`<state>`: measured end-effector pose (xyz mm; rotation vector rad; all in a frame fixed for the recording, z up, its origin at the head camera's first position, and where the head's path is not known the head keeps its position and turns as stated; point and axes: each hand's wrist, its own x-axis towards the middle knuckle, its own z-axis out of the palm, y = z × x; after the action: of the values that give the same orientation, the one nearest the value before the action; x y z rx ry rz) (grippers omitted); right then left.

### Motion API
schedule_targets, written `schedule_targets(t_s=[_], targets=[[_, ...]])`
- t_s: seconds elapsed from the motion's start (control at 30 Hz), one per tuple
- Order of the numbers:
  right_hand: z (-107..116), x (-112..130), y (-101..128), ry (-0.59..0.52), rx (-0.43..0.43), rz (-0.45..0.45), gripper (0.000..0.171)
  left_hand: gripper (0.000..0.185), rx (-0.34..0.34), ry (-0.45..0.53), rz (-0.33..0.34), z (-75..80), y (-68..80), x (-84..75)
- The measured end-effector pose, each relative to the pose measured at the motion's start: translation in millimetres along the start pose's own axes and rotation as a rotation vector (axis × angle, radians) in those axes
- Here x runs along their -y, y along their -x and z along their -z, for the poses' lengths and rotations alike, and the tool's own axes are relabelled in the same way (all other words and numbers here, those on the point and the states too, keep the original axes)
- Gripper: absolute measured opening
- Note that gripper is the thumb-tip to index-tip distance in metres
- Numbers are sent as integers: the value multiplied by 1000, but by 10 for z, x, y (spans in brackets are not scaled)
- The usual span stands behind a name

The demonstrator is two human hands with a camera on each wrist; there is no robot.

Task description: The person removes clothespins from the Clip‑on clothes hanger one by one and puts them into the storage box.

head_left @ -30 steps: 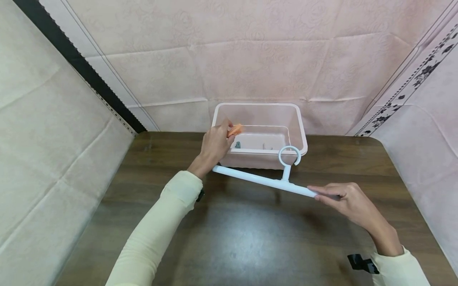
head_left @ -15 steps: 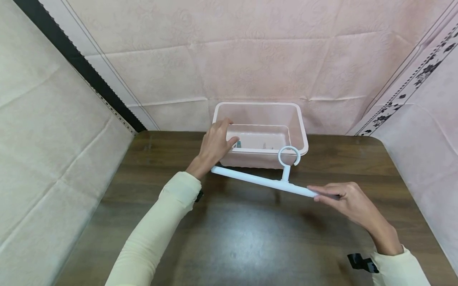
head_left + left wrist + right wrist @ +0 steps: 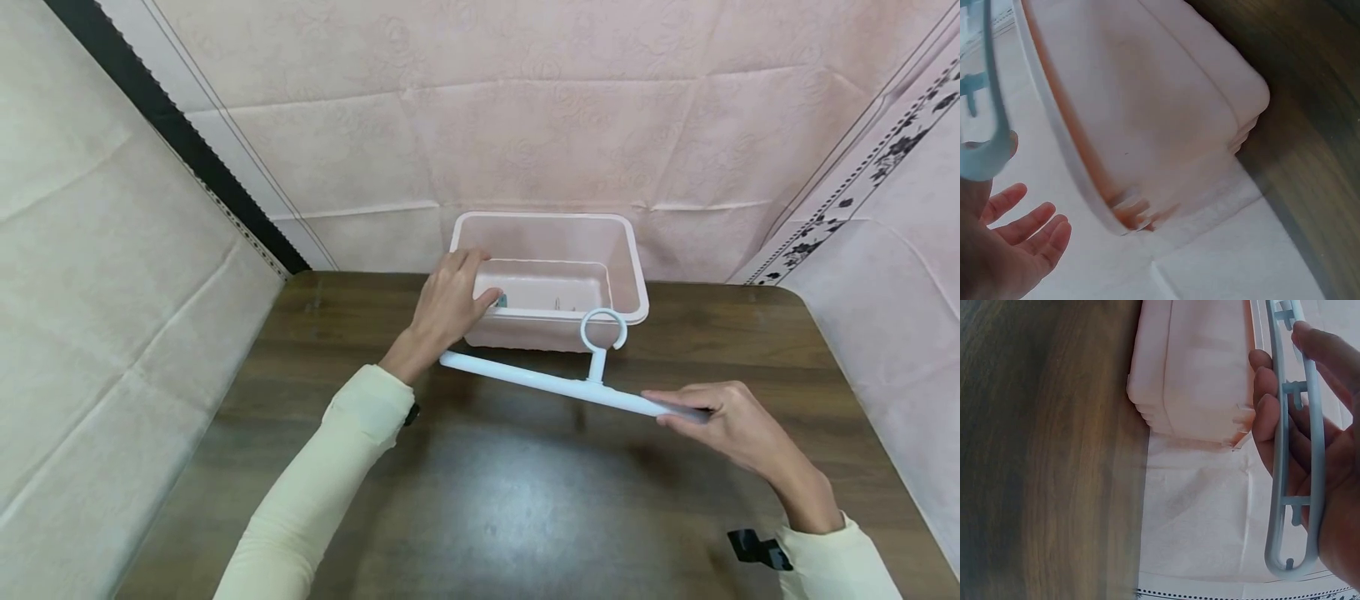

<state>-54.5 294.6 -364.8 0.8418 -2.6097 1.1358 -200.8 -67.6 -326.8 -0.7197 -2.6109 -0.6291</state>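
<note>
In the head view, a light blue hanger (image 3: 540, 380) with a round hook is held up over the table in front of a pale pink plastic bin (image 3: 633, 275). My right hand (image 3: 738, 425) grips the hanger's right end between thumb and fingers; the right wrist view shows small cross-bars with pegs inside its long loop. My left hand (image 3: 450, 300) is over the bin's left side, fingers spread and loosely bent, holding nothing. The hanger's left end (image 3: 988, 156) overlaps that hand in the left wrist view. Inside the bin lies a small greenish thing (image 3: 502, 301), partly behind the thumb.
The bin stands at the back edge of a brown wooden table (image 3: 480, 500), close to a pale cloth backdrop (image 3: 555, 133). More cloth panels hang at the left and right. Small thin pieces (image 3: 557, 304) show on the bin's floor.
The small orange thing pinched in my left hand one second ago has left its fingers and is out of sight. Those fingers have spread. My right hand still holds the hanger, almost unmoved.
</note>
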Motion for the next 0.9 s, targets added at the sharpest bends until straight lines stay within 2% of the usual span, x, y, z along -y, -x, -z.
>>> schedule_targets(t_s=[0.17, 0.27, 0.37, 0.5, 0.63, 0.77, 0.9], targets=[[-19, 40, -16, 12, 10, -20, 42, 51, -74, -52, -143, 122, 107, -68], [-29, 68, -19, 26, 16, -37, 40, 53, -108, -129, -245, 180, 187, -134], [-44, 100, -21, 30, 27, -56, 37, 57, -125, -233, -308, 234, 262, -197], [-82, 137, -21, 24, 41, -64, 34, 61, -145, -299, -345, 309, 359, -265], [-133, 172, -32, 6, 47, -43, 34, 67, -148, -277, -377, 383, 460, -323], [-193, 195, -45, -20, 52, -16, 34, 74, -108, -276, -383, 426, 569, -374], [-277, 216, -62, -30, 64, 17, 34, 81, -63, -320, -387, 455, 668, -421]])
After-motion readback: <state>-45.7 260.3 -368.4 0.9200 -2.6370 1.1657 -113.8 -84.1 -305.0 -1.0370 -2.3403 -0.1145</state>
